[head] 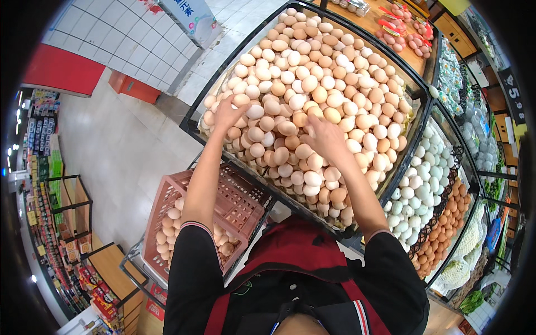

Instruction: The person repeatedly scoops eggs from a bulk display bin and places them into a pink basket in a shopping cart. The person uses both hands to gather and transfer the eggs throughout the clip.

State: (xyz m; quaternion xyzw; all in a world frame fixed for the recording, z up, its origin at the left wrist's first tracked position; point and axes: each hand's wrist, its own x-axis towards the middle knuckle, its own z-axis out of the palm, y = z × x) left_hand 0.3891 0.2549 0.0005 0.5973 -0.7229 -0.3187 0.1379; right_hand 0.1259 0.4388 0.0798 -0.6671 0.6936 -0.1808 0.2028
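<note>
A large black-framed display bin [310, 206] in front of me is heaped with brown and cream eggs [310, 83]. My left hand [228, 114] is at the bin's left side, its thumb and fingers around a pale brown egg [241, 99]. Near the middle of the heap, my right hand [326, 136] reaches down with its fingers bent among the eggs. A whitish egg surface shows by its fingertips, but whether it is gripped is hidden by the hand. Below my left forearm stands a brownish-pink plastic crate [240, 209], tilted, with more brown eggs [169, 228] inside.
The crate rests on a metal cart [136, 255]. To the right, adjoining bins hold pale green eggs [418, 184] and darker brown eggs [446, 226]. Red-tied net bags of eggs [393, 39] lie on a wooden shelf beyond. Stocked store shelves [42, 184] line the far left.
</note>
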